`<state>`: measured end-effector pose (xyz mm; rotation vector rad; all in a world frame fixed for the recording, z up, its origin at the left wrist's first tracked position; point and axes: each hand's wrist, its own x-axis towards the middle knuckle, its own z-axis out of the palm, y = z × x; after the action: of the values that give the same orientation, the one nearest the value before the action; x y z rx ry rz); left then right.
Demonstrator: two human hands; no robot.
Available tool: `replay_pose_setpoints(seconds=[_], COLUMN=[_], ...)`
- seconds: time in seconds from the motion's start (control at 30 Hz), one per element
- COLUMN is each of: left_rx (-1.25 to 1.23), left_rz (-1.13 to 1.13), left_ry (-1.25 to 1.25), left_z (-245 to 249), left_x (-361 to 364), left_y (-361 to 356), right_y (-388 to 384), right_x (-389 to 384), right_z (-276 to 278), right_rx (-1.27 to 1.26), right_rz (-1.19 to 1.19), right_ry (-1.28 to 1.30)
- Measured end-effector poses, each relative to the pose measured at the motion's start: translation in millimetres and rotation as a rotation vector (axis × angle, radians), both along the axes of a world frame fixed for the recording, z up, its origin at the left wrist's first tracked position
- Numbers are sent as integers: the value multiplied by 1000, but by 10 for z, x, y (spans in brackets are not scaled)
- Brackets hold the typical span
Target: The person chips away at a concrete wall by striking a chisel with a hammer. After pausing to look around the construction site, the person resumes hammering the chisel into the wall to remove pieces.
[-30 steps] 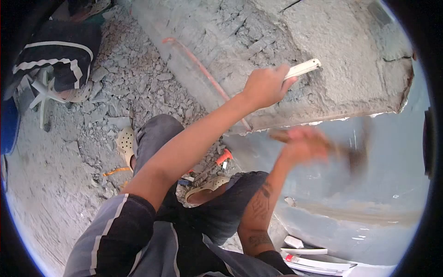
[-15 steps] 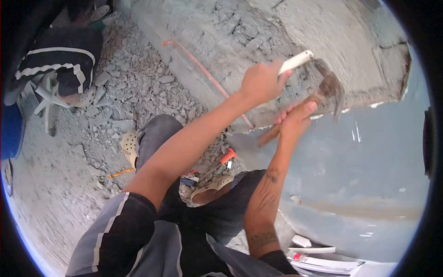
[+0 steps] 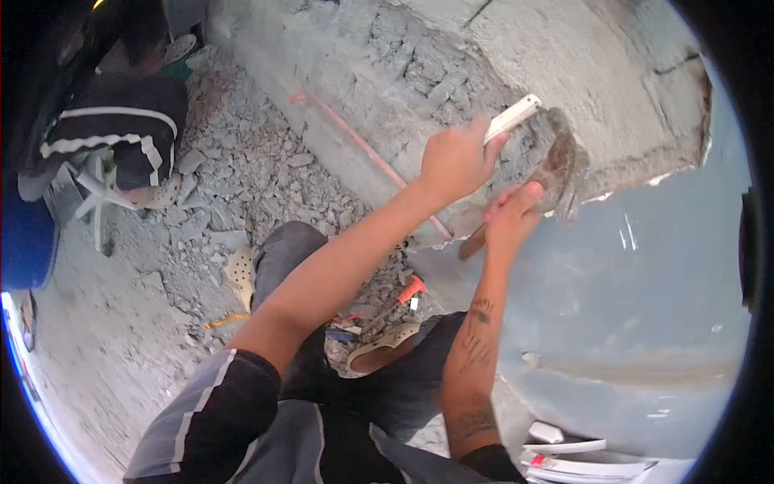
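My left hand (image 3: 455,164) is closed around a tool with a flat white handle (image 3: 513,118), which has a small hole near its end. The tool's other end is hidden behind my fist. In my right hand (image 3: 513,216) is a hammer (image 3: 556,157) with a wooden handle, gripped partway along. Its dusty, motion-blurred head is close beside the white handle's end. Both hands are over the chipped edge of a concrete slab (image 3: 556,48), where rough grey material is broken open.
Broken rubble (image 3: 266,153) covers the floor at left, beside a pinkish rod (image 3: 363,141). An orange-handled tool (image 3: 411,289) lies near my feet. Another person's striped clothing (image 3: 121,129), a white star-shaped base (image 3: 101,194) and a blue container (image 3: 28,234) are at far left. White strips (image 3: 580,460) lie lower right.
The hammer's head has swung slightly left and is blurred, staying close to the white handle's end. Both hands keep their grips. The whole view has shifted a little.
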<state>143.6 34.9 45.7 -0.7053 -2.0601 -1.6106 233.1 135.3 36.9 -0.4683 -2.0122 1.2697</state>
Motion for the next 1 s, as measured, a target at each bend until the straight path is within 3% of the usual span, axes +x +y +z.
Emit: replay_pose_setpoints(seconds=[0.1, 0.17, 0.2, 0.27, 0.3, 0.37, 0.4, 0.47, 0.6, 0.67, 0.7, 0.73, 0.8, 0.87, 1.0], left_rx=[1, -23, -28, -34, -26, -22, -41, -83, -156, -166, -158, -156, -165, -186, -230], left_rz=[21, 5, 3, 13, 20, 23, 54, 48, 69, 73, 87, 94, 106, 106, 65], left_ry=[12, -30, -39, -44, -44, -30, -42, -54, -99, -97, -100, -105, -114, -106, -125], left_z=[59, -6, 20, 55, 59, 97, 145, 177, 237, 275, 281, 266, 293, 309, 315], left_x=[-100, -26, -38, -63, -44, -10, -6, 89, 74, 18, 21, 63, 84, 106, 86], left_y=[-8, 28, 21, 7, 17, -9, -29, -36, -44, -16, -13, -14, -27, -66, -87], right_y=[-206, -216, -163, -74, -71, -92, -100, -127, -153, -31, 103, 286, 312, 76, 152], right_x=[290, 448, 432, 381, 311, 99, 61, 148, 409, 410, 280, 90, -45, -15, 302], right_z=[551, 692, 696, 678, 478, -11, 37, 111, 499, 530, 393, 107, 50, 312, 83], right_rx=[-120, -437, -439, 88, 84, 385, 384, -162, -330, -159, -161, 348, 824, -253, -237], right_rz=[-137, 74, 76, 635, 637, -248, -247, -109, -37, 495, 492, 165, -174, -40, 29], right_ry=[-26, 397, 393, 824, 827, 351, 365, -13, 244, 745, 747, 522, 264, -75, -38])
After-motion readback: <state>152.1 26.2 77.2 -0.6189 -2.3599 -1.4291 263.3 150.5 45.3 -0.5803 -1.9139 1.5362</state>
